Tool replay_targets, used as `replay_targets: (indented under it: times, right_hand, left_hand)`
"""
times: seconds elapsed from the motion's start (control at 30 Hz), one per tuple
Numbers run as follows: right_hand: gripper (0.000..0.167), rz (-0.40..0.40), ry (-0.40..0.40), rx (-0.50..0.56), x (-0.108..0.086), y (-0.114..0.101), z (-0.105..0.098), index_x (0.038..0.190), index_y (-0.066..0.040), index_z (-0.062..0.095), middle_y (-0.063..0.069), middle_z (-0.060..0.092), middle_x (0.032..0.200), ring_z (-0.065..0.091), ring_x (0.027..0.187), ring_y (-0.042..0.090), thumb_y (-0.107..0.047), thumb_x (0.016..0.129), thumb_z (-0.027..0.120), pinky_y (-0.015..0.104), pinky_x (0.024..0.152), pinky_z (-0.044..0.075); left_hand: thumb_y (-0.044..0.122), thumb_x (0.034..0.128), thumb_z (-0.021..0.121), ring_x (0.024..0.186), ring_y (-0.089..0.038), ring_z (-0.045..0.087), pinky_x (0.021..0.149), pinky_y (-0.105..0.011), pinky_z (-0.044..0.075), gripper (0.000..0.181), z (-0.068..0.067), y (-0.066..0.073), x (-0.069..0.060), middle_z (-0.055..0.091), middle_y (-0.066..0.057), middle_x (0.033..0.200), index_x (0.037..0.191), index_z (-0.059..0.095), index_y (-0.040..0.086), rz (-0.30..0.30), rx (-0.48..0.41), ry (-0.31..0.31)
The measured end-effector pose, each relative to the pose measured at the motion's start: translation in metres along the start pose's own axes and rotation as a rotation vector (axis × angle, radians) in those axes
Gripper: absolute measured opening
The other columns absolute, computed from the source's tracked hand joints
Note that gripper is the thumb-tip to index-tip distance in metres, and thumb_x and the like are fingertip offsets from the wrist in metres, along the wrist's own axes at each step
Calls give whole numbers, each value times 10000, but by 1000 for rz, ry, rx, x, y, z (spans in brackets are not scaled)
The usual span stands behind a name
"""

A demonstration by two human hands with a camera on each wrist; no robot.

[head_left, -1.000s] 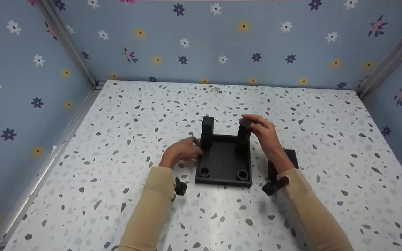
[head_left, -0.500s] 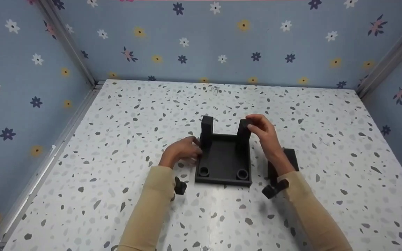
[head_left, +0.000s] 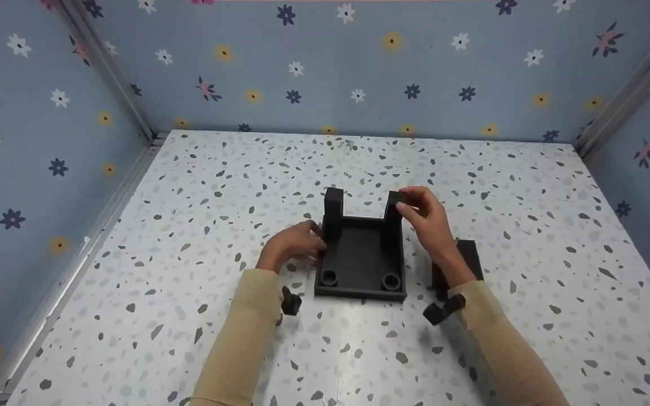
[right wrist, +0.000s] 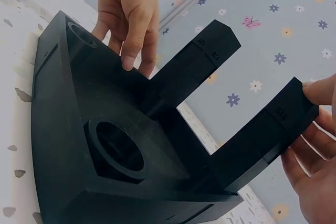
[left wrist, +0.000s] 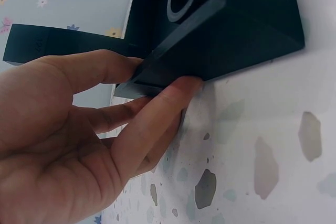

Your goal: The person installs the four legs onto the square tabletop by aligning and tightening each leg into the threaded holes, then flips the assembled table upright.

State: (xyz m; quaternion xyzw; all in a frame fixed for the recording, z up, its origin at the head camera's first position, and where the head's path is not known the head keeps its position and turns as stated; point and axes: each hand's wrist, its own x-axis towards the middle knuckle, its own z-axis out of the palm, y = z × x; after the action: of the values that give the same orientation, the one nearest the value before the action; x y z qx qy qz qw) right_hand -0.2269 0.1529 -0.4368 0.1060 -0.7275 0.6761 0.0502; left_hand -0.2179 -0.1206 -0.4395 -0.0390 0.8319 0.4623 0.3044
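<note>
A black rectangular base with a raised rim (head_left: 361, 262) lies on the table, open side up, with round sockets in its two near corners. At its far corners stand two black square legs, the left leg (head_left: 334, 211) and the right leg (head_left: 392, 220). My right hand (head_left: 431, 220) pinches the upper end of the right leg, thumb on one face and fingers on another; the number 115 shows on that leg (right wrist: 260, 129) in the right wrist view. With thumb over the rim and fingers outside, my left hand (head_left: 297, 242) grips the base's left wall.
Beside the base, partly hidden under my right forearm, lies more black material (head_left: 470, 256), apparently spare legs. The speckled white table (head_left: 189, 316) is bounded by flowered blue panels (head_left: 353, 67) at the back and both sides. Dark wrist-worn cameras hang under both sleeves.
The right leg's top has shifted slightly left and stands straighter. My right fingers have slid from over its top to its right side. My left hand stays put.
</note>
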Motion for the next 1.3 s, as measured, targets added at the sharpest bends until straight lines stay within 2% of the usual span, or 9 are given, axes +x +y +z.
replay_targets:
  times: [0.07,0.17,0.3,0.53,0.9,0.97,1.07,1.3]
  right_hand:
    - [378,-2,-1,-20,-1,-2,0,1247,20,530,115,571,1141,572,1053,177,-123,913,636,223,871,494]
    - [375,4,-4,-63,-5,-16,3,1260,38,521,157,574,1162,570,1053,168,-95,922,615,212,873,492]
    - [364,3,4,-114,-10,-31,7,1260,63,512,192,575,1164,570,1043,160,-59,927,594,204,875,492]
    - [354,-47,41,-162,-11,-31,11,1239,76,528,205,586,1147,576,1034,167,-56,920,606,215,879,501]
    - [349,-100,67,-211,-15,-33,13,1220,84,538,217,600,1142,591,1042,227,-62,913,618,390,911,508]
    - [350,-104,66,-205,-15,-32,13,1223,79,537,219,598,1140,591,1052,235,-66,916,617,410,926,499]
    - [357,-102,64,-207,-16,-32,13,1231,72,535,214,598,1143,589,1073,248,-79,919,617,428,941,490]
    - [379,-60,63,-183,-15,-30,12,1255,60,521,193,580,1166,569,1106,249,-98,924,614,424,969,470]
  left_hand:
    - [94,843,594,763,-155,642,704,-280,565,459,0,0,-1,588,-124,1072,1286,478,63,5,2,-3]
    - [90,847,589,752,-148,641,710,-283,566,460,1,1,-1,587,-105,1031,1290,473,64,0,3,-3]
    - [75,844,589,791,-169,631,729,-305,573,472,2,1,0,574,-97,982,1298,458,62,-15,-38,-5]
    - [66,841,582,780,-172,629,719,-314,570,475,2,2,-2,560,-81,928,1295,442,71,-38,-85,-14]
    - [70,837,577,750,-169,648,725,-325,569,463,3,3,-2,575,-90,937,1281,444,63,-31,-74,-16]
    - [93,844,575,758,-171,654,722,-384,544,460,3,3,-2,579,-81,941,1284,444,79,-41,-49,-13]
    - [102,851,570,781,-179,652,727,-392,534,462,3,3,-1,572,-81,941,1293,438,80,-44,-33,-14]
    - [84,853,565,795,-182,635,718,-318,565,479,3,4,0,554,-89,950,1310,421,61,-45,-52,-22]
